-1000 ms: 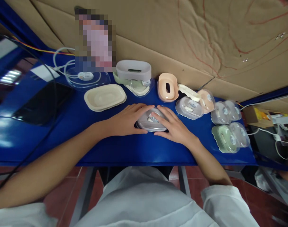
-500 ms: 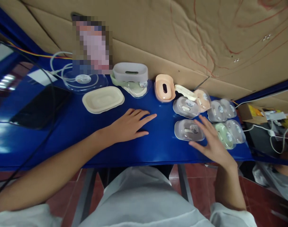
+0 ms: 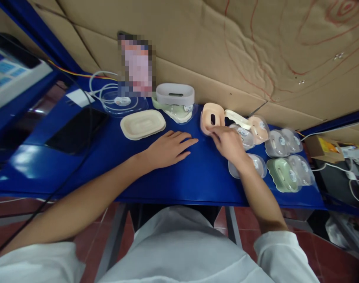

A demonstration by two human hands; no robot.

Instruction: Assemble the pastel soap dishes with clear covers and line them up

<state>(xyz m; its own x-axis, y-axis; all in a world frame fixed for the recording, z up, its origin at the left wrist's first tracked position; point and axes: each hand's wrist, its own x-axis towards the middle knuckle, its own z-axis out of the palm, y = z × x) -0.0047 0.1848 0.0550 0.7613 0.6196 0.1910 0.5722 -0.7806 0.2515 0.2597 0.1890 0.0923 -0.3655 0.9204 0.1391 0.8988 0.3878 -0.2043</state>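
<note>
My left hand [image 3: 167, 149] lies flat on the blue table [image 3: 182, 181], fingers stretched out and holding nothing. My right hand [image 3: 228, 144] reaches over to the peach soap dish [image 3: 211, 112] at the back of the table. Its fingers are curled, with the tips on the dish's near rim. Just under my right wrist sits a grey soap box with a clear lid [image 3: 258, 164]. Another clear-lidded box [image 3: 246, 135] lies right behind the hand.
A cream tray [image 3: 142, 124], a grey box [image 3: 175, 94] on a green dish and a clear lid [image 3: 123, 103] stand at the back left. Several lidded soap boxes, one green [image 3: 282, 169], crowd the right end. A black pad [image 3: 77, 129] lies left. A cardboard wall [image 3: 226, 51] backs the table.
My right hand slid the grey lidded box to the right, let it go, then moved back to the peach dish. The left hand stayed flat on the table.
</note>
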